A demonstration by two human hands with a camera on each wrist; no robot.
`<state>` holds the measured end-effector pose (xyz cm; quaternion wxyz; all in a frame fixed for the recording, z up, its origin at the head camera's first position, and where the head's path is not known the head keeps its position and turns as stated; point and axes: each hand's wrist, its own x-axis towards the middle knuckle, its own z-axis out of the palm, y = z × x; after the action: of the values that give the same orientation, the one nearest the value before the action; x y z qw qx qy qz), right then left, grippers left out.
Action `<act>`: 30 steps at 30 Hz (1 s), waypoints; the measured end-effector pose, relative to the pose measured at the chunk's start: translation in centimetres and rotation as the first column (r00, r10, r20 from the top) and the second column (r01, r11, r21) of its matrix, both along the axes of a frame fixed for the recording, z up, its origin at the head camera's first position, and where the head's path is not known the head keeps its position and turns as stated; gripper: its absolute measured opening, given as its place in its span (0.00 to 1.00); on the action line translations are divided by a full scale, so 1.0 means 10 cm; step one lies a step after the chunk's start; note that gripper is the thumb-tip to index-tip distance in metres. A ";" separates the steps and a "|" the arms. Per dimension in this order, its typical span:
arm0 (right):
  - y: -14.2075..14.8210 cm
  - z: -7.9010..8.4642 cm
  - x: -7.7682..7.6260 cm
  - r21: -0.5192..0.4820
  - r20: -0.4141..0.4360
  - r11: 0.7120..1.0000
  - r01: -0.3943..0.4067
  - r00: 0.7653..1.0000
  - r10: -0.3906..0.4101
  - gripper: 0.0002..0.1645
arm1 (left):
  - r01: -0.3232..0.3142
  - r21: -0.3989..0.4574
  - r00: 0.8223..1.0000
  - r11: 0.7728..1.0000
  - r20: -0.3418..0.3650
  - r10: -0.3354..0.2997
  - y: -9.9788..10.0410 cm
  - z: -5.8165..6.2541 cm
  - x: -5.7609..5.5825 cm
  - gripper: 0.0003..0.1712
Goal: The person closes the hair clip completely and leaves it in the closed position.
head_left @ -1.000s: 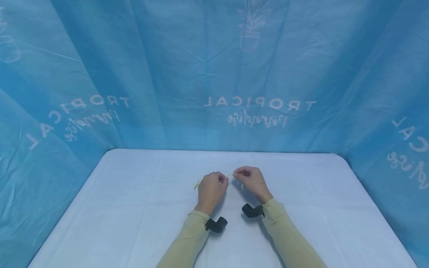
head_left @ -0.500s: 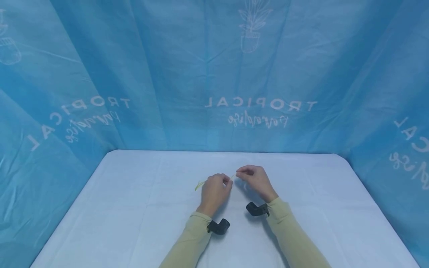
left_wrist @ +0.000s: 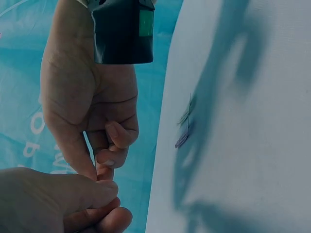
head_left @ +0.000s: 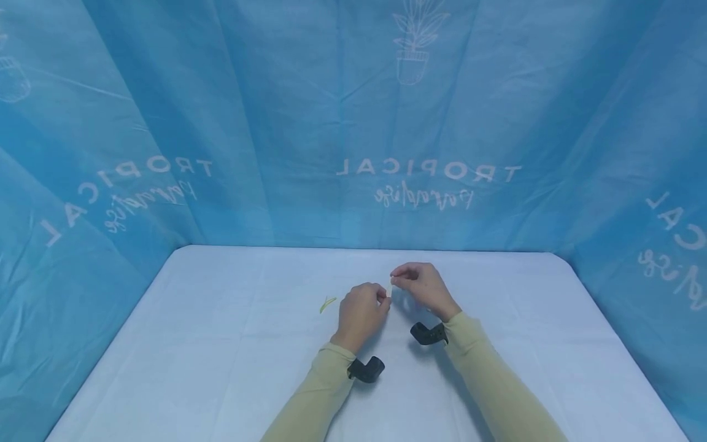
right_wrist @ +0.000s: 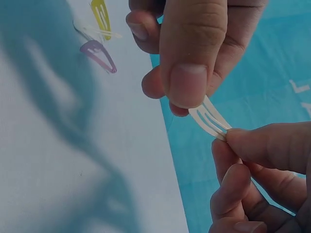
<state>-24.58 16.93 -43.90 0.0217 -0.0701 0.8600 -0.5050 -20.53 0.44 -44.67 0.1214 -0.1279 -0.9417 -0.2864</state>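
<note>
A white snap hair clip (right_wrist: 206, 120) spans the small gap between both hands' fingertips in the right wrist view. My left hand (head_left: 361, 313) pinches one end between thumb and fingers. Slightly further right and away, my right hand (head_left: 425, 288) pinches the other end. The clip looks short and upright in the head view. Fingers hide both of its ends. In the left wrist view, my left hand (left_wrist: 53, 201) meets my right hand (left_wrist: 92, 92), and their fingers cover the clip.
To the left of my hands, a yellow hair clip (right_wrist: 100, 18), a white one (right_wrist: 111, 33) and a purple one (right_wrist: 100, 57) lie close together on the white table (head_left: 221, 368). A blue printed curtain (head_left: 276, 135) surrounds the table's back and sides.
Both hands have shifted to the right, the right hand also slightly away. The white clip has gone from slanted to upright. The yellow clip at left now shows apart from the left hand.
</note>
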 end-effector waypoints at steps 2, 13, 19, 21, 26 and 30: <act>0.01 0.00 -0.01 0.008 0.001 1.000 -0.001 1.000 0.001 0.12 | 0.000 -0.006 1.000 1.000 0.004 0.000 0.01 0.00 -0.01 0.05; 0.07 -0.03 -0.05 0.049 0.019 0.999 -0.015 1.000 0.014 0.13 | -0.015 -0.039 0.999 0.999 0.046 0.017 0.10 0.00 -0.02 0.08; 0.13 -0.06 -0.08 0.135 0.009 0.990 -0.025 1.000 0.025 0.13 | -0.012 -0.043 0.999 0.999 0.051 0.014 0.14 -0.04 -0.04 0.08; 0.15 -0.06 -0.08 0.153 0.006 0.988 -0.025 1.000 0.024 0.12 | -0.005 -0.058 0.999 0.998 0.045 0.007 0.16 -0.05 -0.05 0.09; 0.17 -0.06 -0.08 0.172 0.002 0.985 -0.031 1.000 0.031 0.13 | -0.006 -0.082 1.000 0.997 0.027 0.008 0.21 -0.08 -0.05 0.09; 0.20 -0.08 -0.07 0.184 0.027 0.982 -0.049 0.999 0.045 0.13 | 0.000 -0.097 1.000 0.995 0.023 0.003 0.26 -0.12 -0.06 0.09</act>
<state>-25.28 18.93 -44.68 0.0497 -0.0823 0.9010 -0.4230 -21.09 3.00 -45.86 0.1044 -0.1296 -0.9560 -0.2416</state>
